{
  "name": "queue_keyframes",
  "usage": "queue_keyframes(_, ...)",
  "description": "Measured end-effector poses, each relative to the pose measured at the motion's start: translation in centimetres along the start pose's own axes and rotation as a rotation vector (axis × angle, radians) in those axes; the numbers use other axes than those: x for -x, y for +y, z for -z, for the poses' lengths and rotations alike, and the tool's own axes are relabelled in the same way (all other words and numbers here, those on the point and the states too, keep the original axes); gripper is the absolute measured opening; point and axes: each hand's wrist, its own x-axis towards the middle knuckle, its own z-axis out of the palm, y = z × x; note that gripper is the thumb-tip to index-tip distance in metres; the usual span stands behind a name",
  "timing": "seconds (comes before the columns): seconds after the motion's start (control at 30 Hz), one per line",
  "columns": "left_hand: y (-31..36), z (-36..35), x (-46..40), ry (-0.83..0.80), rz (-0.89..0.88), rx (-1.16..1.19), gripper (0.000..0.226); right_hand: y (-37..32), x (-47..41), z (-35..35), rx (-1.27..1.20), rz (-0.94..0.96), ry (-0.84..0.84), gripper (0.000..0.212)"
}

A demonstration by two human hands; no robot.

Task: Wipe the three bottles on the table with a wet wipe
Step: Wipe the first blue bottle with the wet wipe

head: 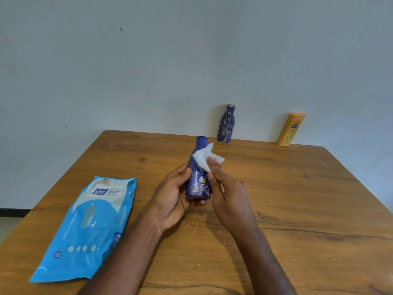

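Note:
My left hand (173, 198) grips a dark blue lotion bottle (198, 179) around its lower body, holding it above the table with its cap pointing away from me. Against the bottle's upper half, my right hand (228, 191) pinches a white wet wipe (205, 157). A second blue bottle with a pale pattern (225, 124) stands upright at the table's far edge by the wall. To its right a yellow-orange bottle (291, 129) stands at the same edge.
A light blue pack of wet wipes (89, 228) lies flat on the wooden table (297, 209) to the left of my arms. A plain grey wall rises right behind the far edge. Small crumbs dot the wood near my hands.

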Motion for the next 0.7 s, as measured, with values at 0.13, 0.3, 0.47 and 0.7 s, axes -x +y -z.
queue_keyframes(0.13, -0.7, -0.5, 0.2, -0.058, 0.058, -0.057, 0.035, 0.0, -0.4, 0.0, -0.035, -0.07, 0.049, 0.044)
queue_keyframes(0.3, -0.6, -0.6, 0.3, -0.032, 0.061, 0.037, 0.035, -0.7, -0.1, -0.1, 0.1, 0.09, -0.098, 0.037)
queue_keyframes(0.47, 0.5, 0.2, -0.2, 0.044, 0.009, 0.106, 0.032, -1.1, 0.3, -0.5, 0.044, 0.22, -0.226, 0.037)
queue_keyframes(0.7, -0.1, 0.0, -0.2, 0.022, 0.0, 0.038, 0.036, 0.4, -0.3, 0.3, -0.028, -0.004, 0.039, 0.035)
